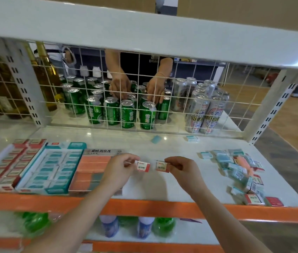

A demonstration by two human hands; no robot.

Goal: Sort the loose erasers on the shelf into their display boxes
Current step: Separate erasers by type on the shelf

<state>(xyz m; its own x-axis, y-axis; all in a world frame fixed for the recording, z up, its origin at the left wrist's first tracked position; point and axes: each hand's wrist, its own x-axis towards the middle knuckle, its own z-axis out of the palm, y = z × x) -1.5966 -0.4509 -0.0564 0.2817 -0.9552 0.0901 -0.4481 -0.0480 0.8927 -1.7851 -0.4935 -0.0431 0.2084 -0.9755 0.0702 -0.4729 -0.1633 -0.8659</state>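
Observation:
My left hand (120, 168) pinches a small red-and-white eraser (143, 166) above the middle of the white shelf (162, 187). Just right of it, my right hand (181, 168) pinches a second red-and-white eraser (162, 166). The two erasers hang side by side, a small gap apart. On the shelf's left stand three display boxes: a red box (9, 167), a teal box (53, 168) and an orange box (91, 172), whose right part my left hand hides. A pile of loose erasers (243, 172) lies at the right.
A wire grid (144, 99) closes the shelf's back; behind it stand green cans (111, 110) and silver cans (199, 110), handled by another person's hands (137, 88). Two stray erasers (192, 138) lie near the grid. An orange rail (162, 207) edges the front; bottles stand below.

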